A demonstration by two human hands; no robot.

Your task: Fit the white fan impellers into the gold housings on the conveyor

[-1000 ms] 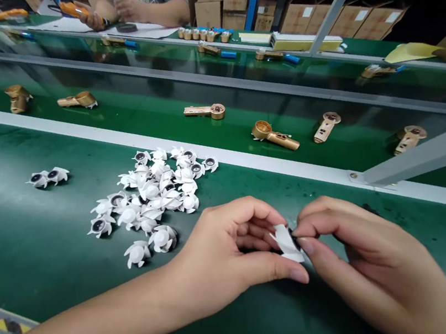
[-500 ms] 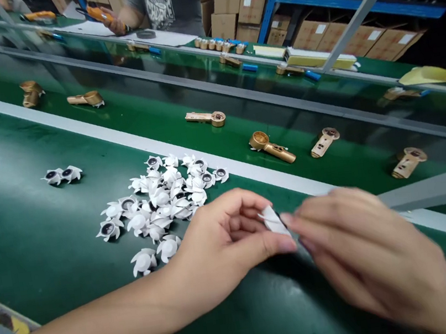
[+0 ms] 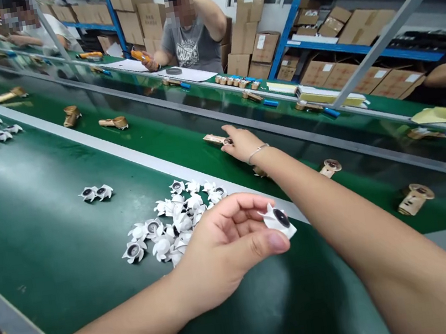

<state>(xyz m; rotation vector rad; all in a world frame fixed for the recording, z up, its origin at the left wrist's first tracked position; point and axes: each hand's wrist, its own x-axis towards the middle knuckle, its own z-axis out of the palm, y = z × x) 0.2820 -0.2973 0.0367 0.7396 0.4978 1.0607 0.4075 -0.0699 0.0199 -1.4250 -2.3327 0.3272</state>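
A small white fan blade [image 3: 270, 218] with a black ring in its centre is pinched between the thumb and fingers of my left hand [image 3: 226, 247], above the green table [image 3: 70, 268]. My right hand [image 3: 246, 144] is stretched out over the green belt [image 3: 164, 137], its index finger and thumb apart at the round end of a gold handheld fan casing [image 3: 214, 139]. Whether the fingertips touch the casing is hard to make out. Under my right wrist, another gold fan casing [image 3: 259, 171] is mostly hidden. Beside my left hand lies a pile of white fan blades [image 3: 181, 220].
More gold casings [image 3: 414, 198] lie along the belt, on both sides of my right arm. Two white fan blades [image 3: 97, 193] sit apart, left of the pile. A slanted metal post [image 3: 386, 25] rises at the right. Across the belt, a person [image 3: 191, 43] holds an orange tool [image 3: 140, 55].
My right hand has left the fan blade and reached forward to a gold casing on the belt. My left hand still holds the blade, its black ring now in sight. The view has tilted up.
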